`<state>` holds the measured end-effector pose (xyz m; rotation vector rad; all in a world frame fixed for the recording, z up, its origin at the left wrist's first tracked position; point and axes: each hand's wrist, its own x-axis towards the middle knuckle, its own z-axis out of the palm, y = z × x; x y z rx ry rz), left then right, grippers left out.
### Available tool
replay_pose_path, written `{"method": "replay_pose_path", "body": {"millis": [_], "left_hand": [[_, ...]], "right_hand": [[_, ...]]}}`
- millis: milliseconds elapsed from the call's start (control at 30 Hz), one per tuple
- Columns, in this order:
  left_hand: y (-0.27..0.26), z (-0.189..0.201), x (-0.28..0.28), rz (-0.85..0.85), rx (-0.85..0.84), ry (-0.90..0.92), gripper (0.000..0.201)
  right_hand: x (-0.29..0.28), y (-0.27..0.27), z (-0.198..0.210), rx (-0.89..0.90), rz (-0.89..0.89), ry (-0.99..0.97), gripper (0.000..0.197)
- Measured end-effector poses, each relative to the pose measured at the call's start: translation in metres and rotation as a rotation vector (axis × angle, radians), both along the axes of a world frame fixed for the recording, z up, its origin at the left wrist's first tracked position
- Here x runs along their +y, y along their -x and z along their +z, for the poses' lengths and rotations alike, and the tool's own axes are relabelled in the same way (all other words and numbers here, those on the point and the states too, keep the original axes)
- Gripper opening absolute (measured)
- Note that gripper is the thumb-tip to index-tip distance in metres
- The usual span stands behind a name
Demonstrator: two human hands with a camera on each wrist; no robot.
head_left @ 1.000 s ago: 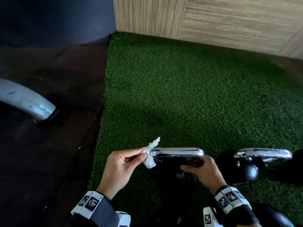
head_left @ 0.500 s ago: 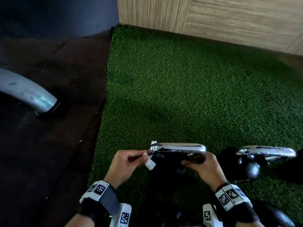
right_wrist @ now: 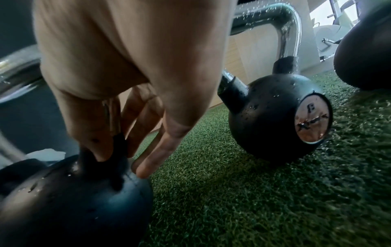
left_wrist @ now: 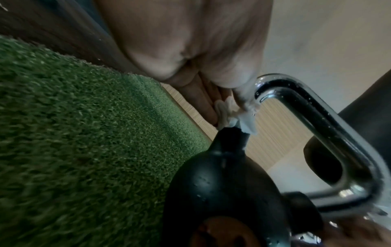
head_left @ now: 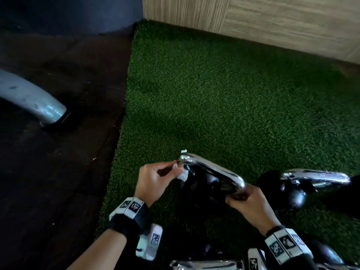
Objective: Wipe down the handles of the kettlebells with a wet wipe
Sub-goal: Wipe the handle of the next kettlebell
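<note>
A black kettlebell with a chrome handle stands on the green turf in front of me. My left hand pinches a small white wet wipe against the handle's left leg, seen close up in the left wrist view as the wipe wrapped on the chrome handle. My right hand grips the handle's right leg where it meets the ball, with thumb and fingers around the black stem and the outer fingers resting on the kettlebell.
A second black kettlebell with a wet chrome handle lies to the right, also seen as the kettlebell. Another chrome handle shows at the bottom edge. A grey metal leg rests on dark floor left. Wood wall behind.
The kettlebell has turned, so its handle now runs diagonally with the right end nearer me. The wipe has slid down the handle's left leg with my left hand.
</note>
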<state>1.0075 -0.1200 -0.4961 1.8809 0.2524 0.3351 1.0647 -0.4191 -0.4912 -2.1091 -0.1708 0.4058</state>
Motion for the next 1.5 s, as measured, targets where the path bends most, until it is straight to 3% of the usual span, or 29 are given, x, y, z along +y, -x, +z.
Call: {"method": "replay_pose_path", "body": {"millis": [133, 267, 367, 433, 567, 600, 700, 800, 933, 1067, 1233, 1333, 1500], "left_hand": [[-0.039, 0.013, -0.018, 0.027, -0.017, -0.15, 0.025], [-0.072, 0.028, -0.038, -0.111, 0.046, -0.226, 0.017], [-0.08, 0.032, -0.035, -0.231, 0.155, -0.159, 0.018], [-0.077, 0.028, -0.031, -0.261, 0.139, -0.183, 0.017], [-0.067, 0.026, -0.042, -0.154, -0.012, -0.262, 0.023], [-0.068, 0.028, -0.045, -0.141, -0.032, -0.275, 0.022], [-0.077, 0.037, -0.045, -0.124, -0.027, -0.137, 0.016], [-0.082, 0.037, -0.044, -0.135, -0.094, -0.044, 0.019], [-0.089, 0.037, -0.042, -0.185, 0.07, 0.221, 0.019], [-0.091, 0.049, -0.034, -0.289, 0.049, 0.34, 0.028], [-0.071, 0.058, -0.026, -0.361, 0.013, 0.233, 0.035], [-0.066, 0.059, -0.024, -0.385, 0.051, 0.256, 0.045], [-0.06, 0.063, -0.028, -0.391, 0.152, 0.365, 0.029]], "right_hand": [[0.003, 0.013, 0.006, -0.022, 0.109, 0.049, 0.034], [0.023, 0.019, 0.016, 0.032, 0.207, 0.094, 0.023], [0.032, 0.011, 0.02, -0.033, 0.103, 0.05, 0.029], [0.034, -0.004, 0.021, -0.093, 0.027, 0.046, 0.033], [0.036, -0.035, 0.011, 0.236, 0.093, 0.026, 0.08], [0.039, -0.039, 0.009, 0.249, 0.151, 0.043, 0.086], [0.046, -0.037, 0.002, 0.212, 0.292, 0.047, 0.083], [0.046, -0.032, -0.007, 0.156, 0.278, 0.022, 0.073], [0.045, -0.03, -0.015, 0.161, 0.24, -0.029, 0.068], [0.045, -0.033, -0.016, 0.161, 0.238, 0.029, 0.073], [0.044, -0.031, -0.026, 0.166, 0.178, -0.005, 0.083], [0.044, -0.032, -0.026, 0.17, 0.161, -0.025, 0.087], [0.041, -0.032, -0.028, 0.144, 0.172, -0.006, 0.09]]}}
